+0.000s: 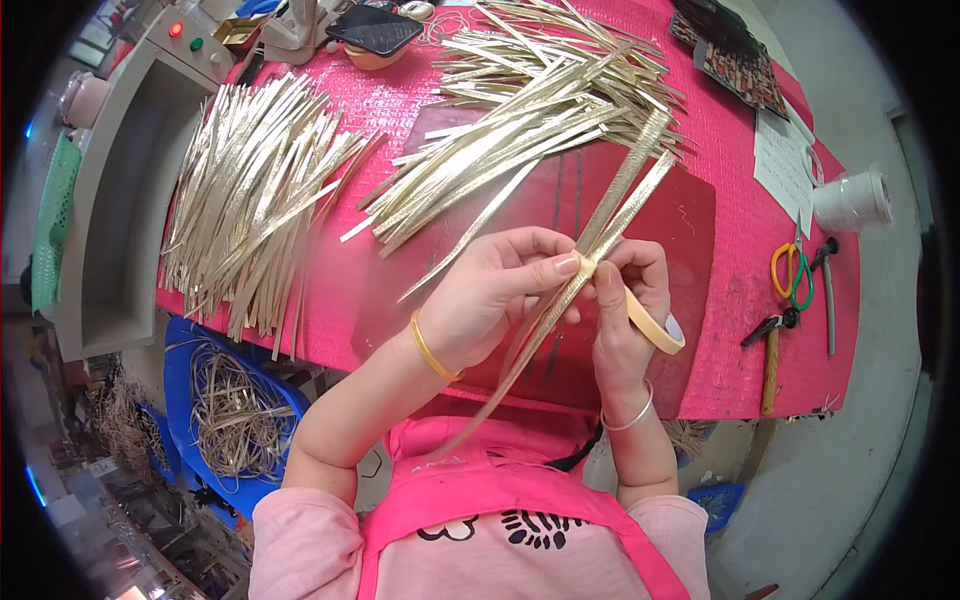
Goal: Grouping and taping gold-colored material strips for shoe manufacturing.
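Note:
My left hand (500,280) pinches a few flat gold strips (617,188) together between thumb and fingers. Their upper ends fork apart toward the far right, and their tails hang down toward my apron. At the pinch, a short piece of pale yellow tape lies across the strips. My right hand (628,310) is closed beside it, thumb and fingers at the tape. A roll of masking tape (650,325) hangs against the fingers of that hand. Past my hands lies a loose heap of gold strips (540,110), and another heap (250,200) spreads at the left.
Beneath my hands is a dark red mat (670,260) on a pink-covered table (390,285). Scissors (793,270), a hammer (770,365) and a white spool (855,200) sit at the right. A phone (375,30) lies far back. A blue bin (185,370) stands lower left.

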### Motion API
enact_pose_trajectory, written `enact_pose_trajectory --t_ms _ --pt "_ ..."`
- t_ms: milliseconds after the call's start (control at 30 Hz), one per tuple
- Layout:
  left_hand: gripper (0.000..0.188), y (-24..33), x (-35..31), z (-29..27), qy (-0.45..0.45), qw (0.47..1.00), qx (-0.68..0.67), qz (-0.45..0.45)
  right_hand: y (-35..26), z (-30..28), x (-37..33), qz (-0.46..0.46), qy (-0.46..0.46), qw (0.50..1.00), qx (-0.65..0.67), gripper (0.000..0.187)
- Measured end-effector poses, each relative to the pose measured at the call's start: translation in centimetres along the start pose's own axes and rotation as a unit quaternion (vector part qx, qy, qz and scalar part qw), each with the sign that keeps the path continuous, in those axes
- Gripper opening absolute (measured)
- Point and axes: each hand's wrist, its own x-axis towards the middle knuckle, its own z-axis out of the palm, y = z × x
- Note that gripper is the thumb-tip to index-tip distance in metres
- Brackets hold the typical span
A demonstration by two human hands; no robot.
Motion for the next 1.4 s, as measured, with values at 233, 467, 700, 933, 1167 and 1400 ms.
enact_pose_trajectory --t_ms 233,467,700,933,1167,1400 --pt "0.017 -0.2 0.5 0.1 -0.106 0.991 -0.085 -0.007 -0.3 0.3 0.0 -0.026 0.019 0.999 0.035 0.012" --pt "0.017 0.8 -0.3 0.3 -0.034 0.999 0.026 0.031 -0.1 0.7 0.7 -0.039 -0.003 0.999 -0.013 0.011" --pt "0.016 0.1 -1.3 0.5 0.064 0.937 0.249 0.235 -0.5 1.1 1.7 -0.106 -0.006 0.980 -0.170 0.015" --pt "0.018 1.0 -1.9 0.3 0.029 0.979 0.135 0.152 -1.9 2.1 2.7 -0.198 -0.044 0.910 -0.361 0.014" --pt "0.013 2.3 -6.6 -0.1 0.042 0.998 0.048 -0.026 -4.2 0.8 2.4 0.033 -0.391 0.900 -0.193 0.015" --pt "0.039 8.6 -9.5 -15.9 0.373 0.646 0.653 0.132 -3.3 -1.4 2.4 0.126 -0.280 0.952 -0.005 0.025"
